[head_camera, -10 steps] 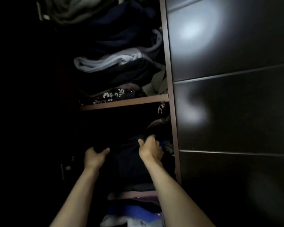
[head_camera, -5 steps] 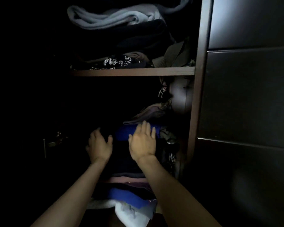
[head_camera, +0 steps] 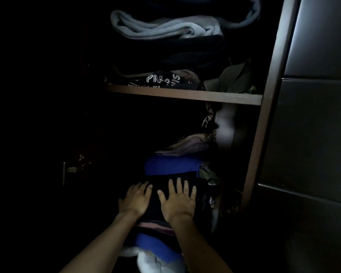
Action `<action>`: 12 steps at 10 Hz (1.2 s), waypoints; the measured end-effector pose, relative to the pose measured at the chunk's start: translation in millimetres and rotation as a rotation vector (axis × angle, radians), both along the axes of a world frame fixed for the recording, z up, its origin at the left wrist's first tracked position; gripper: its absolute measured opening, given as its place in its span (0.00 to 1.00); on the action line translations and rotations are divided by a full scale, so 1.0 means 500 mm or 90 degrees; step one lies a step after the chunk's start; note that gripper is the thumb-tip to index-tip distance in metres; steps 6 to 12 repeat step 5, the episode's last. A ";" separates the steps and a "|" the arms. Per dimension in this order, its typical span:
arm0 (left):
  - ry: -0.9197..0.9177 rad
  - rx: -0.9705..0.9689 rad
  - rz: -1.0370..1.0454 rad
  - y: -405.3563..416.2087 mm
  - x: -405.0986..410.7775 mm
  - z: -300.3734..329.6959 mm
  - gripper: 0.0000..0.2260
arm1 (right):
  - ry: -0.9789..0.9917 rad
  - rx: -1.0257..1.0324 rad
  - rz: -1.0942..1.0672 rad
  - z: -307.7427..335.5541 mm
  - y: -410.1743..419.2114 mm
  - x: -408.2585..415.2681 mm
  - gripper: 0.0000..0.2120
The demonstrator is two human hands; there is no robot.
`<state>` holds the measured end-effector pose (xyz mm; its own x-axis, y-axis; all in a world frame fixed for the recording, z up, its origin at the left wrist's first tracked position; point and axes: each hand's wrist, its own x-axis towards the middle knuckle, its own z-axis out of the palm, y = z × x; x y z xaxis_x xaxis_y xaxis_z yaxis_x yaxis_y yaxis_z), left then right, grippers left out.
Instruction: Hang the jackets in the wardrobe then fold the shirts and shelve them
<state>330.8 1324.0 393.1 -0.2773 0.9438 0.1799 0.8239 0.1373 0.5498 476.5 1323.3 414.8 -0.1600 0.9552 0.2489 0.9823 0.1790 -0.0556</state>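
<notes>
A dark folded shirt [head_camera: 156, 205] lies on top of a clothes stack in the lower wardrobe compartment. My left hand [head_camera: 135, 200] rests flat on its left side with the fingers straight. My right hand [head_camera: 178, 200] presses flat on its right side, fingers spread. Behind the hands lies a folded blue garment [head_camera: 171, 165], and under the dark shirt the stack shows pink, blue [head_camera: 156, 247] and white [head_camera: 156, 261] layers. The room is very dim and the shirt's edges are hard to make out.
A wooden shelf [head_camera: 185, 95] above carries a black printed garment [head_camera: 161, 80], dark folded clothes and a grey fleece [head_camera: 165, 29]. The wardrobe's upright frame [head_camera: 264, 115] and a dark closed door [head_camera: 313, 134] stand on the right. A metal hinge [head_camera: 71, 169] shows at the left.
Both hands let go of the dark shirt they gripped and now lie flat on it with fingers straight. The view has dropped lower and closer to the stack.
</notes>
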 end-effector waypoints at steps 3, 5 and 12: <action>-0.037 0.072 -0.004 -0.115 0.014 0.067 0.23 | 0.051 -0.003 0.090 0.094 -0.125 0.002 0.34; -0.124 0.216 -0.022 -0.237 0.072 0.082 0.21 | 0.230 0.049 0.231 0.116 -0.286 0.070 0.30; -0.124 0.216 -0.022 -0.237 0.072 0.082 0.21 | 0.230 0.049 0.231 0.116 -0.286 0.070 0.30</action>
